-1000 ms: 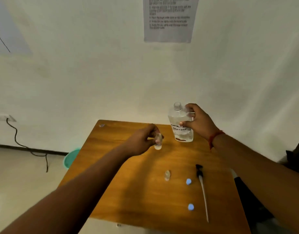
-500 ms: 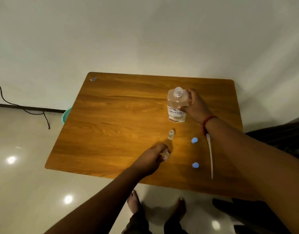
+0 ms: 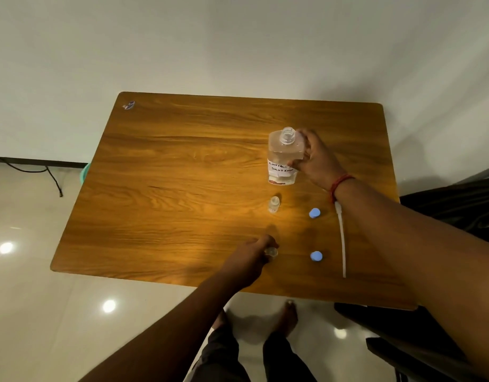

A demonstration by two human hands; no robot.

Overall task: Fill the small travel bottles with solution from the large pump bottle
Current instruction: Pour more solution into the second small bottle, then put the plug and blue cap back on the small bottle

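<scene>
Head view: a rectangular wooden table (image 3: 182, 188) with glossy brown grain and rounded corners stands against a pale wall. On it stands the large clear plastic bottle (image 3: 284, 158), upright, uncapped at its threaded neck, carrying a white handwritten label. Just nearer the person stands a small clear travel bottle (image 3: 274, 204), open-topped and apart from both hands. Two round blue caps (image 3: 315, 213) (image 3: 316, 256) lie to its right, well apart from each other. The removed pump's white dip tube (image 3: 342, 244) lies lengthwise beside them; its upper end is hidden under the right forearm. A small sticker (image 3: 129, 105) marks the far left corner. The floor is polished tile.

The right hand (image 3: 317, 158) wraps fingers and thumb around the large bottle's side. The left hand (image 3: 251, 257) pinches a second small clear travel bottle (image 3: 271, 252) at the fingertips, near the table's front edge.
</scene>
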